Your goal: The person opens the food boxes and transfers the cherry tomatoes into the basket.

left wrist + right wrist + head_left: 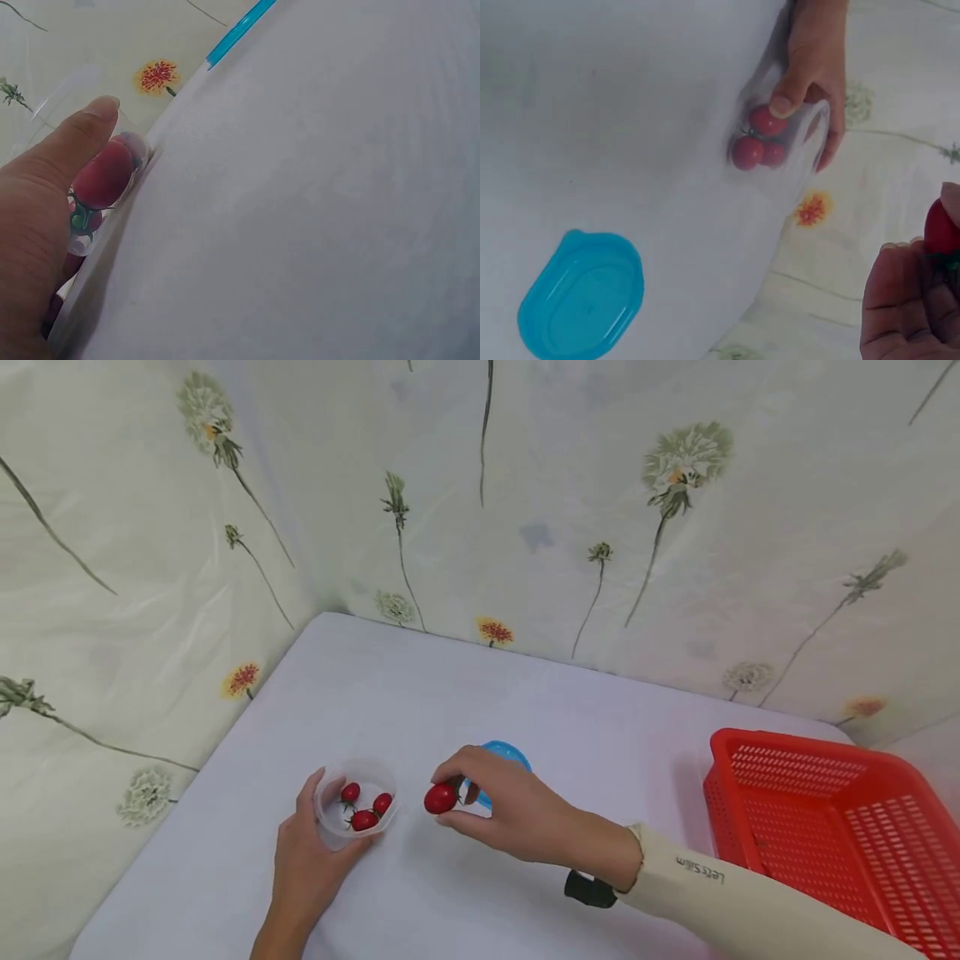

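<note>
My left hand (303,864) grips a small clear plastic tub (367,774) by its sides, fingers on one side and thumb on the other. Inside lie three red cherry tomatoes (364,820) with green stems. Just right of the tub and above the table, my right hand (517,802) pinches another cherry tomato (440,798) between thumb and fingers. Part of that tomato (941,229) shows at the right edge of the right wrist view. In the left wrist view, the left thumb (79,135) lies against the tub's wall, with tomatoes behind the plastic.
A blue oval plastic lid or shallow dish (592,300) lies on the white table, partly hidden behind my right hand in the head view. To the right stands a red perforated basket (795,827). A flower-patterned curtain (525,527) borders the table at the back and left.
</note>
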Tool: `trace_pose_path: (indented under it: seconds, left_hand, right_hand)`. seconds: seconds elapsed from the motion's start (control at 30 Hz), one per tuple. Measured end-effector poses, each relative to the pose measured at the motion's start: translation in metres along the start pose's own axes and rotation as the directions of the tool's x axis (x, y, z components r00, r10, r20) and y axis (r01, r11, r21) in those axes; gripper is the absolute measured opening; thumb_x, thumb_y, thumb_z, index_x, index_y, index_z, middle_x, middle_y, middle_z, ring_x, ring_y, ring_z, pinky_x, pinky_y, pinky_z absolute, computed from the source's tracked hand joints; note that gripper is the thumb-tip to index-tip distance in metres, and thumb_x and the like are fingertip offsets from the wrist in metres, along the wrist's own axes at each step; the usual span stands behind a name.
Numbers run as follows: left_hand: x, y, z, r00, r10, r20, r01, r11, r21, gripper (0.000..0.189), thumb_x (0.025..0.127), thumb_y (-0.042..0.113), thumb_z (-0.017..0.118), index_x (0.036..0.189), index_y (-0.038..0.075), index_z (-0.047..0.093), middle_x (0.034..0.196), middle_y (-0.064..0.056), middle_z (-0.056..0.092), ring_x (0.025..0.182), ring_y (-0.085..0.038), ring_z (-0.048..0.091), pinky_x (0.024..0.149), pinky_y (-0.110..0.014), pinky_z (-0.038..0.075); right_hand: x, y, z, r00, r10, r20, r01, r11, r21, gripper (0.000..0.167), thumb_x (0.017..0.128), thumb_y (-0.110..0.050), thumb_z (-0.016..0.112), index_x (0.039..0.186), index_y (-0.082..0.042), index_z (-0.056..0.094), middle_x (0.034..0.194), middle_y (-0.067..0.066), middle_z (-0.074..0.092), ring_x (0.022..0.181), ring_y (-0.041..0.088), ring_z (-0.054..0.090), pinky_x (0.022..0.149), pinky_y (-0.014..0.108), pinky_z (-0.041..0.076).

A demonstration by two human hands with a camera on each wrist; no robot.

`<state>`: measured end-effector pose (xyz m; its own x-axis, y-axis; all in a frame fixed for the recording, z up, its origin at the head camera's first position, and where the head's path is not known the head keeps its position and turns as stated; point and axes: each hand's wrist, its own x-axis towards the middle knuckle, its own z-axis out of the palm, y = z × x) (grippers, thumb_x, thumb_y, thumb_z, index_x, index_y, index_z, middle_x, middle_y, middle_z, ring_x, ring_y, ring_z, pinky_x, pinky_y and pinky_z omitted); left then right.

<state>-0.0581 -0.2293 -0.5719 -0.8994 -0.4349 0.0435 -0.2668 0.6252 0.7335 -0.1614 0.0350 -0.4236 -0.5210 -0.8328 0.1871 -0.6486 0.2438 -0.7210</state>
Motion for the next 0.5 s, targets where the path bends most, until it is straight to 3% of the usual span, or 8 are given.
trace_pose_path:
  seconds: [0.23, 0.37, 0.5]
  left_hand:
    - [0.001, 0.000, -0.002, 1.000, -0.003, 0.019, 0.004, 1.000, -0.015, 0.119, 0.074, 0.038, 0.096, 0.166, 0.026, 0.021, 0.157, -0.011, 0.048, 0.137, -0.044, 0.047, 0.100, -0.070, 0.046]
    - [0.002, 0.000, -0.002, 1.000, 0.019, 0.021, -0.018, 1.000, -0.024, 0.117, 0.075, 0.035, 0.096, 0.165, 0.027, 0.022, 0.157, -0.009, 0.049, 0.138, -0.042, 0.047, 0.102, -0.070, 0.045]
    - [0.000, 0.000, -0.002, 1.000, 0.002, 0.030, -0.001, 1.000, -0.022, 0.118, 0.075, 0.036, 0.096, 0.165, 0.027, 0.020, 0.158, -0.011, 0.048, 0.138, -0.044, 0.046, 0.102, -0.071, 0.044]
  right_hand:
    - [-0.036, 0.007, -0.028, 0.992, -0.030, -0.124, 0.022, 0.998, -0.065, 0.041, 0.089, -0.018, 0.087, 0.122, -0.024, 0.064, 0.115, -0.014, 0.064, 0.104, 0.008, 0.061, 0.080, 0.030, 0.060]
    - [-0.063, 0.007, -0.047, 0.979, 0.050, -0.198, -0.077, 0.988, -0.131, 0.049, 0.082, -0.021, 0.092, 0.122, -0.030, 0.066, 0.113, -0.017, 0.064, 0.101, 0.007, 0.062, 0.077, 0.029, 0.061]
    - [-0.088, 0.006, -0.063, 0.946, 0.137, -0.293, -0.193, 0.966, -0.171, 0.057, 0.075, -0.021, 0.097, 0.122, -0.030, 0.065, 0.113, -0.018, 0.066, 0.096, 0.007, 0.064, 0.073, 0.028, 0.061]
